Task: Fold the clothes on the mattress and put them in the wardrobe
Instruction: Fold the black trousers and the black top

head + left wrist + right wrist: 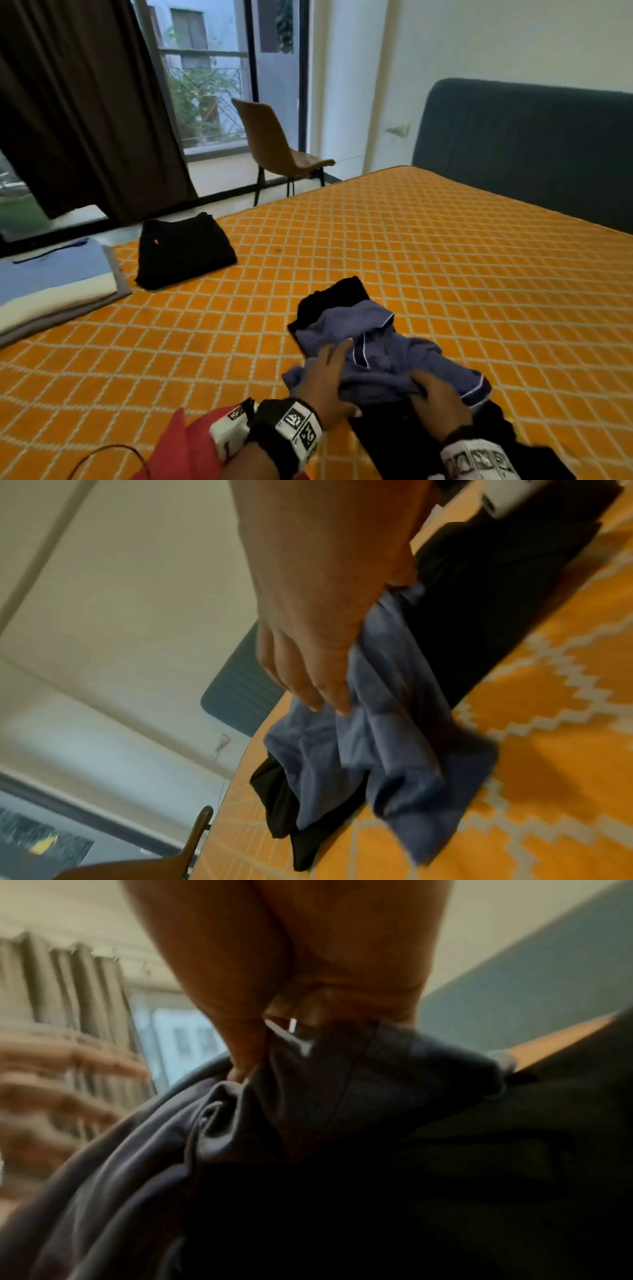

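The blue garment [383,356] lies crumpled on the orange mattress [445,260], half over a black garment [337,296], well away from the folded black pile [183,251] near the window-side edge. The left hand [327,383] rests on it with fingers straight; the right hand [440,399] pinches a bunch of its cloth. My worry: lifting from that bunch could drag the black garment along, or leave the blue one twisted, so the fold comes out lopsided.

Brown chair [274,144] beside dark curtain [85,102]
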Demonstrator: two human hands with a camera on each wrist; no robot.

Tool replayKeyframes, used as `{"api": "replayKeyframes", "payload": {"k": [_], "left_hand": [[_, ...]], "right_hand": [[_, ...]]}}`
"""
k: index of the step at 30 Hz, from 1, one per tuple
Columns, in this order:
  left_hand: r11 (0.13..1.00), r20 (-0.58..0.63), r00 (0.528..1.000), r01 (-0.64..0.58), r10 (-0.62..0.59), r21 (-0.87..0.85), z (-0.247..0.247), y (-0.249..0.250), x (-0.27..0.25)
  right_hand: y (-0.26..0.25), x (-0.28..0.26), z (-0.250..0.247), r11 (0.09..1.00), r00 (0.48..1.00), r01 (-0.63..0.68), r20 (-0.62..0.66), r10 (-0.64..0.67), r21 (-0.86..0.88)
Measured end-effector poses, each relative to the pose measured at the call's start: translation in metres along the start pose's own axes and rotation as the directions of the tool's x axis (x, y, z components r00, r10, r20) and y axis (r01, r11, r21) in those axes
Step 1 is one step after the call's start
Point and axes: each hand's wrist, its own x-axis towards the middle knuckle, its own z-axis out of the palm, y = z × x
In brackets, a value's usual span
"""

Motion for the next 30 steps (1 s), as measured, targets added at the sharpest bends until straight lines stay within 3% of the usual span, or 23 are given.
{"api": "replayKeyframes", "payload": {"k": [1, 3, 5, 7, 9, 10, 11, 12, 14, 15, 18, 21, 24, 27, 30], "left_hand": [[1.000, 0.007, 1.000, -0.009, 0.009, 0.023, 0.006, 0.001, 0.000], [0.996, -0.013, 0.997, -0.074, 0.075, 0.053, 0.014, 0.006, 0.001], [0.977, -0.035, 0.978, -0.202, 0.204, 0.063, 0.021, 0.018, 0.001], [0.958, -0.012, 0.963, -0.267, 0.270, 0.104, 0.031, 0.026, -0.001], [0.961, -0.014, 0.981, -0.185, 0.192, 0.204, 0.036, 0.030, -0.005], [0.960, -0.035, 0.995, -0.084, 0.097, 0.269, 0.038, 0.027, -0.007], [0.941, -0.059, 0.998, 0.037, -0.018, 0.337, 0.038, 0.022, -0.009], [0.905, -0.075, 0.988, 0.151, -0.132, 0.398, 0.037, 0.014, -0.011], [0.814, -0.111, 0.946, 0.320, -0.306, 0.484, 0.038, -0.005, -0.013], [0.788, -0.135, 0.925, 0.374, -0.355, 0.490, 0.038, -0.013, -0.013], [0.818, -0.239, 0.890, 0.453, -0.388, 0.356, 0.029, -0.028, -0.010], [0.839, -0.344, 0.853, 0.485, -0.393, 0.246, 0.007, -0.035, -0.009], [0.782, -0.343, 0.824, 0.550, -0.451, 0.293, -0.005, -0.043, -0.013], [0.777, -0.327, 0.823, 0.556, -0.464, 0.295, -0.007, -0.044, -0.021], [0.778, -0.305, 0.824, 0.557, -0.477, 0.290, -0.011, -0.045, -0.028]], "right_hand": [[0.010, -0.003, -0.011, 0.978, 0.997, 0.080, -0.032, -0.075, 0.193], [0.008, -0.012, -0.030, 0.891, 0.972, 0.219, -0.013, -0.234, 0.397], [-0.009, -0.023, -0.039, 0.842, 0.920, 0.269, 0.133, -0.368, 0.467], [-0.018, -0.028, -0.044, 0.831, 0.886, 0.286, 0.200, -0.419, 0.477], [-0.003, -0.024, -0.050, 0.781, 0.945, 0.234, 0.053, -0.323, 0.578], [0.013, -0.021, -0.053, 0.794, 0.976, 0.212, -0.089, -0.197, 0.570], [0.034, -0.017, -0.054, 0.875, 0.981, 0.111, -0.193, -0.021, 0.471], [0.056, -0.017, -0.052, 0.944, 0.967, -0.078, -0.208, 0.150, 0.321], [0.096, -0.023, -0.032, 0.878, 0.878, -0.476, -0.035, 0.478, 0.054], [0.115, -0.028, -0.017, 0.843, 0.842, -0.538, 0.046, 0.537, -0.008], [0.124, -0.044, 0.008, 0.861, 0.853, -0.507, 0.156, 0.497, 0.030], [0.096, -0.057, -0.003, 0.905, 0.894, -0.414, 0.228, 0.385, 0.094], [0.077, -0.057, -0.030, 0.904, 0.926, -0.359, -0.028, 0.376, 0.232], [0.050, -0.052, -0.070, 0.892, 0.832, -0.263, -0.382, 0.403, 0.368], [0.019, -0.037, -0.110, 0.895, 0.745, -0.099, -0.564, 0.356, 0.435]]}}
